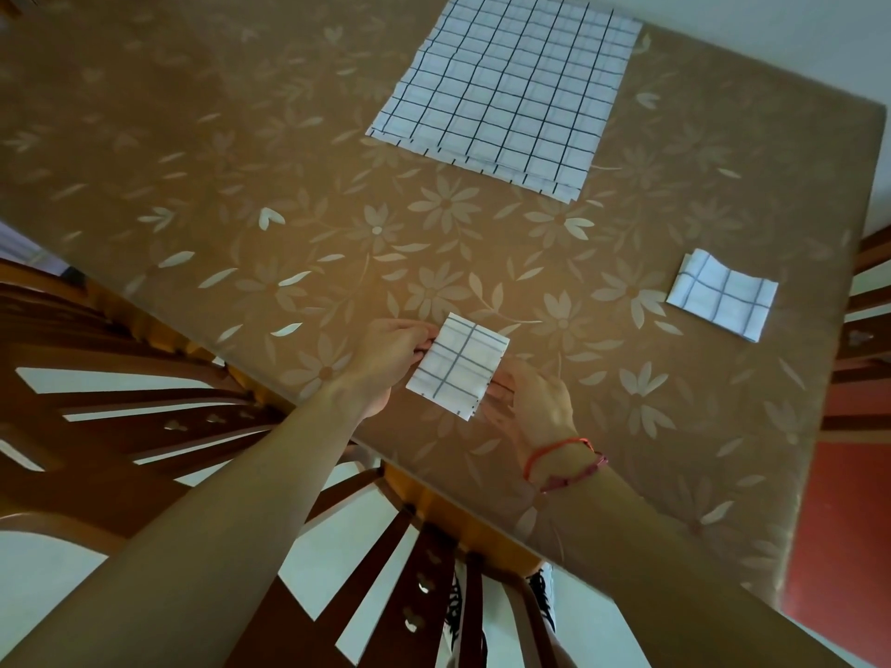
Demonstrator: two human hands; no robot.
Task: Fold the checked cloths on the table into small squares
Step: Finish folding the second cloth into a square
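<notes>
White cotton crossed with grey lines, the small folded cloth sits between both hands over the near edge of the table. Whether it lies flat on the surface or is lifted just off it cannot be told. It is already down to a small, slightly oblong packet. Its long axis runs from the far side toward the person, tilted a little to the right at the near end.

The left hand pinches the far part of the left long edge, fingertips closed narrowly on the fabric. The right hand, with a red bracelet at the wrist, has curled fingers on the near part of the right long edge. So the grips sit diagonally across the packet, on its long sides, both equally close. Because the packet is longer than it is wide, one more fold across that long axis would probably bring it to a square. Otherwise it looks ready to be set down as it is.

Well to the right lies a finished square, folded to about the same size, its layers a little loose. At the far side a stack of cloths lies flat and unfolded, several layers showing at its near edge, so more folding looks to remain.

No basket or tray is in view, and the cloths lie directly on the brown flowered table cover. Wooden chairs stand at the near and right sides.
</notes>
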